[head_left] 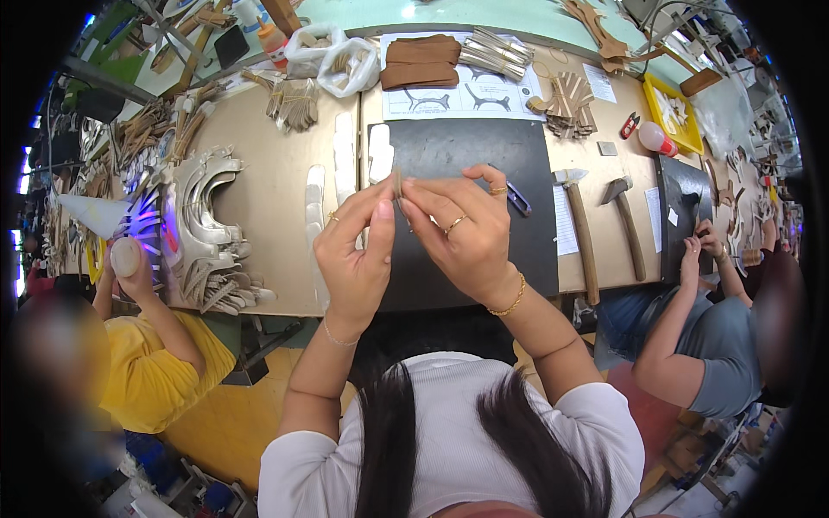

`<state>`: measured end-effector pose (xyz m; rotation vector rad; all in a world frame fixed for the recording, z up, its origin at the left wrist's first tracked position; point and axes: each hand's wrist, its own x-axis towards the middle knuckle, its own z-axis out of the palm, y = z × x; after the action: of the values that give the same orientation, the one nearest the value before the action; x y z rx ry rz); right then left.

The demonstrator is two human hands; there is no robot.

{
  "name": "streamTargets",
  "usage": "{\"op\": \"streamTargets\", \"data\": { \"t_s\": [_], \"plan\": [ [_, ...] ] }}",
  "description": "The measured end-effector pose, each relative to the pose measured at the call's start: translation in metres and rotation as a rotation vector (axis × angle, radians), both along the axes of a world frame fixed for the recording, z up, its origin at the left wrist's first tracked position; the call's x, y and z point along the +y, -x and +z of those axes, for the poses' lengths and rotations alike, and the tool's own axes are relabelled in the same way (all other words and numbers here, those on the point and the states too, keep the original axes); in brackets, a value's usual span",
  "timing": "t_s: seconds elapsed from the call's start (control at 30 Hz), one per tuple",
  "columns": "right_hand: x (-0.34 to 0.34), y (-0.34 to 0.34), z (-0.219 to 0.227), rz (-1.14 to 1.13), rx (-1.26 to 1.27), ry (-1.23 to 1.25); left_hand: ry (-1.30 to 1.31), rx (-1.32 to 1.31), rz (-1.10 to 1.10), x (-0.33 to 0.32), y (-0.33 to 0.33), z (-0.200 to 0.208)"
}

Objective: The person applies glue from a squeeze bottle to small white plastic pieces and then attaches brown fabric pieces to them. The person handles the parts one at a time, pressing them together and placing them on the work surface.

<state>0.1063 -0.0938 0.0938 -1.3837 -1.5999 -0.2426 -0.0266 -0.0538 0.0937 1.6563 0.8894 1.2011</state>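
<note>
Above a black mat (484, 276), my left hand (356, 250) and my right hand (466, 233) come together at the fingertips. Between them they pinch a small, thin, brownish strip (398, 183), held upright; most of it is hidden by my fingers, and its exact kind cannot be made out. Just beyond my left hand lie rows of white, rounded flat pieces (345, 160), some partly on the mat. A purple-handled cutter (519, 200) rests on the mat, to the right of my right hand.
Two hammers (581, 237) lie right of the mat, near red snips (630, 126) and a yellow tray (686, 138). Brown strips (421, 65) and pale bundles (496, 54) sit behind on printed sheets. Curved silvery pieces (199, 203) are heaped at left. Co-workers sit on both sides.
</note>
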Motion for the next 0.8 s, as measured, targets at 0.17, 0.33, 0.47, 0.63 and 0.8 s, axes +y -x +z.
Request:
{"op": "streamTargets", "data": {
  "t_s": [0.17, 0.33, 0.47, 0.63, 0.8],
  "plan": [
    [0.002, -0.003, -0.003, -0.012, -0.005, 0.008, 0.01, -0.019, -0.025, 0.005, -0.004, -0.003],
    [0.005, -0.004, -0.007, -0.032, -0.003, 0.025, -0.023, -0.026, -0.03, 0.006, -0.008, -0.005],
    [0.003, -0.005, -0.014, -0.022, 0.03, 0.101, 0.208, -0.063, -0.039, 0.0, -0.008, -0.012],
    [-0.002, -0.013, -0.028, 0.06, 0.054, 0.231, 0.43, -0.051, -0.075, 0.0, 0.0, -0.028],
    [-0.01, -0.024, -0.04, 0.108, 0.241, 0.364, 0.661, -0.08, -0.089, 0.006, 0.002, -0.056]
  ]
}}
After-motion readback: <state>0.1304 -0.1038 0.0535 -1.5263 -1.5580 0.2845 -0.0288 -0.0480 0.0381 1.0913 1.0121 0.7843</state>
